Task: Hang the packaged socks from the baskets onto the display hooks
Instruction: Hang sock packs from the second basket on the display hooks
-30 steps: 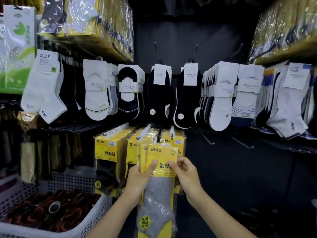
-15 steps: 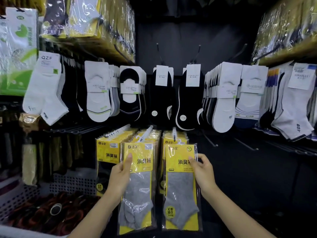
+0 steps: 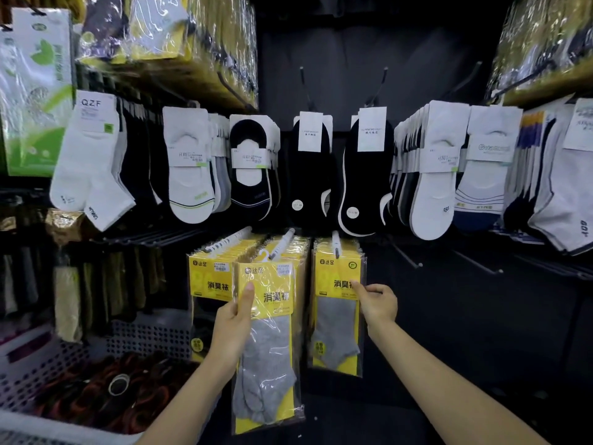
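Centre frame: my left grip [image 3: 232,329] is clamping a glossy, crinkled yellow sock pack [image 3: 269,348], flat and rectangular; my right grip [image 3: 378,305] is pinching the hanging pack [image 3: 337,316] by its edge, dark open room lying right.

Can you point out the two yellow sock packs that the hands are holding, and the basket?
left-hand sock pack [image 3: 269,348]: head view, the grey sock inside.
right-hand sock pack [image 3: 337,319]: head view, the grey sock inside.
basket [image 3: 150,337]: head view, its perforated back wall.
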Demonstrator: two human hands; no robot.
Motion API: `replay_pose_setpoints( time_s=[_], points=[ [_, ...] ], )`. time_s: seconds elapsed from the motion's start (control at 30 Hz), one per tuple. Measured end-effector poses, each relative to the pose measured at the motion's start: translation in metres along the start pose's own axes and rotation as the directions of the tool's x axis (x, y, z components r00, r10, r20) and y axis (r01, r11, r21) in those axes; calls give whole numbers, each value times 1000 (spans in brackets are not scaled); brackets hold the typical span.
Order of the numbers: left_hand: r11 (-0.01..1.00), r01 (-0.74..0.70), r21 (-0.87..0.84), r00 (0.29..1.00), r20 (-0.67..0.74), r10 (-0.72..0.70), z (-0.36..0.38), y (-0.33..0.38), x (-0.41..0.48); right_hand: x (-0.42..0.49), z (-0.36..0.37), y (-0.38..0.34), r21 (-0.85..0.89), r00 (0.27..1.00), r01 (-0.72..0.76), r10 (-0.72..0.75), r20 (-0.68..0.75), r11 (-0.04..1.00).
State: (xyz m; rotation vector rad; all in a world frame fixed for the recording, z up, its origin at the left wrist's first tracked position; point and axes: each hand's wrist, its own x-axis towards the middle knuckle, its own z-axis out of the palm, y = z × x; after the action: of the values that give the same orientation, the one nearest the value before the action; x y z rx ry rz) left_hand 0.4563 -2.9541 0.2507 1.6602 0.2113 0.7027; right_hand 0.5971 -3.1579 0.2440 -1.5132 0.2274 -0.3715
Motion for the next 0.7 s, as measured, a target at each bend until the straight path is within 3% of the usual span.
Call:
replay_pose_setpoints(
  time_s=[0.2, 0.3, 0.4, 0.47, 0.57, 0.7],
  points=[
    [999, 17, -35, 1000, 22, -16, 8, -1, -7, 1, -12, 14, -6, 999, -36, 36, -29, 999],
    [997, 40, -71, 998, 51, -36, 18, -3, -9, -24, -19, 10, 75, 982, 35, -48, 183, 997],
    [995, 53, -89, 991, 129, -41, 33, -4, -13, -58, -22, -3, 134, 890, 39, -96, 446, 990],
    [990, 63, -126, 979, 199, -37, 45, -1, -19, -75, -24, -11, 162, 831, 46, -128, 541, 986],
    [985, 24, -173, 971, 239, 19, 60, 4, -29, -88, -31, -18, 244, 803, 49, -183, 568, 969],
    [979, 3, -205, 958, 280, 56, 65, 9, -33, -86, -45, -21, 314, 844, 64, -220, 490, 947]
  ],
)
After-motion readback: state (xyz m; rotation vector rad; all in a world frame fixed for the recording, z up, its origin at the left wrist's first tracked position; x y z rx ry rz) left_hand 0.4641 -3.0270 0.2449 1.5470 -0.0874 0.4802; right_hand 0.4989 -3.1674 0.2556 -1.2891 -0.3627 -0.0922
